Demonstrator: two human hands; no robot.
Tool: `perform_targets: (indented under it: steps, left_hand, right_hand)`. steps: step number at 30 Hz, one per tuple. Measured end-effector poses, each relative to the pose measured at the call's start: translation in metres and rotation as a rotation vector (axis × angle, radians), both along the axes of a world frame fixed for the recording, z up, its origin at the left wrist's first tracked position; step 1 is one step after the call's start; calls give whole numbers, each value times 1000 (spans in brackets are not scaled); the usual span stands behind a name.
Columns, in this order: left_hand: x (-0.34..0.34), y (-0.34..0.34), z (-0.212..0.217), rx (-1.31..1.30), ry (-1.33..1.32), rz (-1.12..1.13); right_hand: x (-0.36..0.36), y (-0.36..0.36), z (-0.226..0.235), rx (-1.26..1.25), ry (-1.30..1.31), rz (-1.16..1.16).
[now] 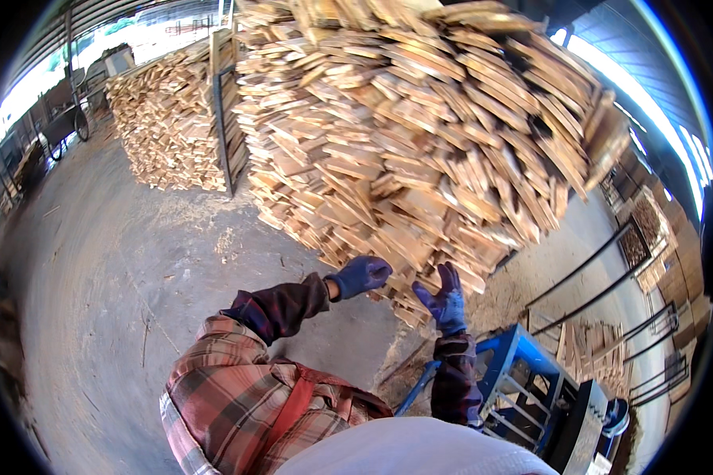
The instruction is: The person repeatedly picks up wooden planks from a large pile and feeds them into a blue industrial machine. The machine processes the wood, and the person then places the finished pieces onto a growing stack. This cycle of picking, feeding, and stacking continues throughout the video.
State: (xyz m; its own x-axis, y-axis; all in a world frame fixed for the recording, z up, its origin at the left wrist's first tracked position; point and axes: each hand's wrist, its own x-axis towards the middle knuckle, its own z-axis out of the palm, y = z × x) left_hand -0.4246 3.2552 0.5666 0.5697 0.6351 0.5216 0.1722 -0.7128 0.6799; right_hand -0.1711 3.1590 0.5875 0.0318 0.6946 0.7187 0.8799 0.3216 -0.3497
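Note:
A big stack of split wood pieces (333, 150) rises in front of me, its pale ends facing my way. At its lower edge is my left hand (360, 275), in a blue-purple glove with the fingers curled inward. The palm is hidden, and I cannot make out whether anything is in it. Just to the right, my right hand (447, 302), gloved alike, is held up with thumb and fingers spread and nothing between them. Loose wood pieces (410, 305) lie low in the stack between the two hands.
A blue metal frame (523, 364) with bars and a dark machine part stands close by my right forearm. A second wood stack (170, 123) with a dark upright post (224, 134) is at the far left. Black curved rails (586, 265) and more wood (594, 348) lie right.

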Motion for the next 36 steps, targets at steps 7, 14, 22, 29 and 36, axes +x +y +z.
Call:
perform_targets:
  steps: [7,14,22,29,36]
  left_hand:
    - [-94,143,107,211,-104,-27]
    - [7,255,336,1065,-159,382]
    - [135,289,511,1170,-101,677]
    - [184,261,561,966,119,754]
    - [160,250,564,967,164,693]
  right_hand:
    - [-68,80,75,18,-4,-70]
    - [-110,86,-2,-26,49,-120]
    - [-52,6,-167,-452,559,-405]
    - [5,17,-230,-648,826,-356]
    - [47,136,-115,-348,581,36]
